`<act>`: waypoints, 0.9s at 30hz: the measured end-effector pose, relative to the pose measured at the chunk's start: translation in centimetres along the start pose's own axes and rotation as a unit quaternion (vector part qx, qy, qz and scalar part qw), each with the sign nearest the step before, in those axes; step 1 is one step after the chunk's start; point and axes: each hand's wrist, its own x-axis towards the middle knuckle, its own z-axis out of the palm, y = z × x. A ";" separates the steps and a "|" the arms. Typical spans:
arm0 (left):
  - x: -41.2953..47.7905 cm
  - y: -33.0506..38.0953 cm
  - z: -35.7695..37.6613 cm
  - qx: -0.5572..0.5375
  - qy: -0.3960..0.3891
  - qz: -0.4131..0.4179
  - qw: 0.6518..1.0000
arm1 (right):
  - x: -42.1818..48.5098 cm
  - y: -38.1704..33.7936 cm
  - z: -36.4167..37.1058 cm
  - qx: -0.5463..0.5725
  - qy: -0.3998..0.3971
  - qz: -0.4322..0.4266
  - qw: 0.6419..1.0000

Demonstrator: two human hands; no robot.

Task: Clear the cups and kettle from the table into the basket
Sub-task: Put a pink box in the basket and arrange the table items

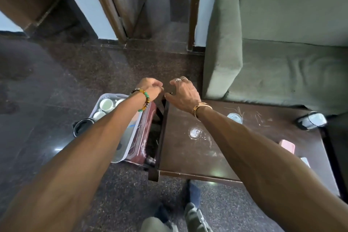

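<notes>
A white basket (98, 105) stands on a maroon stool (143, 149) just left of the dark wooden table (188, 156). White cups (106, 104) lie in the basket's far end. The black kettle (82, 127) sits at its near left edge, partly hidden by my left forearm. My left hand (150, 88) hovers over the basket's far right corner, its fingers curled together with nothing visible in them. My right hand (183, 94) is above the table's far left corner with fingers spread and empty. The two hands are almost touching.
Two clear glass pieces (234, 117) (194, 133) rest on the table top. A black-and-white object (310, 120), a pink phone (288, 146) and a white item (305, 162) lie at the right side. A green sofa (282, 71) stands behind the table; doorways are beyond.
</notes>
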 end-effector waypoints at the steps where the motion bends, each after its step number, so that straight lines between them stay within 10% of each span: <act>1: -0.3 0.4 0.3 0.000 -0.006 0.005 1.000 | -0.7 0.4 -0.5 -0.011 0.010 -0.006 1.000; 14: -8.0 6.8 4.3 0.065 0.069 0.177 0.980 | -12.9 3.2 -8.4 -0.085 0.156 0.029 0.984; 27: -18.8 20.0 17.7 0.036 -0.053 0.318 0.946 | -29.4 13.9 -20.2 -0.087 0.308 0.208 0.924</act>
